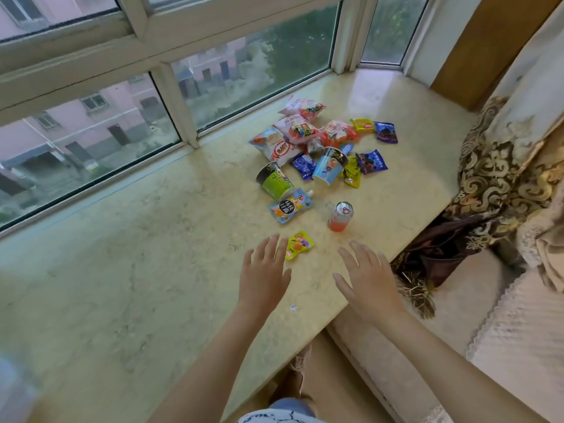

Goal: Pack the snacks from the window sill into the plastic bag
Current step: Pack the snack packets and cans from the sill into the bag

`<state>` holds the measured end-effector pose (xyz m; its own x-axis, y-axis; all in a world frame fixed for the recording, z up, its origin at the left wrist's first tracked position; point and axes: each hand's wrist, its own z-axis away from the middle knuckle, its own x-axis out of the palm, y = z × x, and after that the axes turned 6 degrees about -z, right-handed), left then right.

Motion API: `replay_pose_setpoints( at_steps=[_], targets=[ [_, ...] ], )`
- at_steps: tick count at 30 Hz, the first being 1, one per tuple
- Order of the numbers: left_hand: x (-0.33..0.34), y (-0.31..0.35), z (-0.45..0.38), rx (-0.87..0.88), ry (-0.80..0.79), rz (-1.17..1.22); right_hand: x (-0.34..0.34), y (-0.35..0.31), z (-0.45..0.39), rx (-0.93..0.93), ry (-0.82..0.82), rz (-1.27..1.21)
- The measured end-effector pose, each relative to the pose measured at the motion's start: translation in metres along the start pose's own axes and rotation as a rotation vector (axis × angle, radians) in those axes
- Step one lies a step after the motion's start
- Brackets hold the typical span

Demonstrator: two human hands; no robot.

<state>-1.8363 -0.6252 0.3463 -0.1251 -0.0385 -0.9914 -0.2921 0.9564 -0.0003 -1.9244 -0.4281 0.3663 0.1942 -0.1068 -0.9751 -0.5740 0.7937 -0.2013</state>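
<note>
A heap of snacks lies on the marble window sill (137,254): pink packets (300,129), a green cup (276,183), a blue cup (329,166), purple packets (370,161), a blue spouted pouch (291,206) and a pink drink can (341,216). A small yellow packet (299,245) lies nearest me. My left hand (264,276) hovers open just left of that yellow packet, fingers spread. My right hand (367,280) hovers open below the can, holding nothing. No plastic bag is in view.
Window glass and white frames (177,108) run along the far side of the sill. A patterned curtain (494,178) and a padded seat (457,325) stand at the right. The sill's front edge runs diagonally under my right wrist.
</note>
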Motion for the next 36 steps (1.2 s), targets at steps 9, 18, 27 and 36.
replay_pose_setpoints(
  at_steps=[9, 18, 27, 36],
  targets=[
    [0.060, -0.001, -0.088, 0.075, -0.107, -0.015, 0.029, 0.021, -0.088, -0.028, -0.064, -0.010],
    [0.186, 0.000, -0.135, 0.117, -0.316, -0.044, 0.125, 0.029, -0.203, -0.141, -0.071, -0.088],
    [0.259, 0.005, -0.149, -0.048, -0.373, 0.091, 0.202, 0.039, -0.288, 0.304, -0.150, -0.714],
    [0.250, 0.017, -0.156, -0.393, -0.518, 0.361, 0.207, 0.014, -0.335, 1.168, -0.073, -1.686]
  ],
)
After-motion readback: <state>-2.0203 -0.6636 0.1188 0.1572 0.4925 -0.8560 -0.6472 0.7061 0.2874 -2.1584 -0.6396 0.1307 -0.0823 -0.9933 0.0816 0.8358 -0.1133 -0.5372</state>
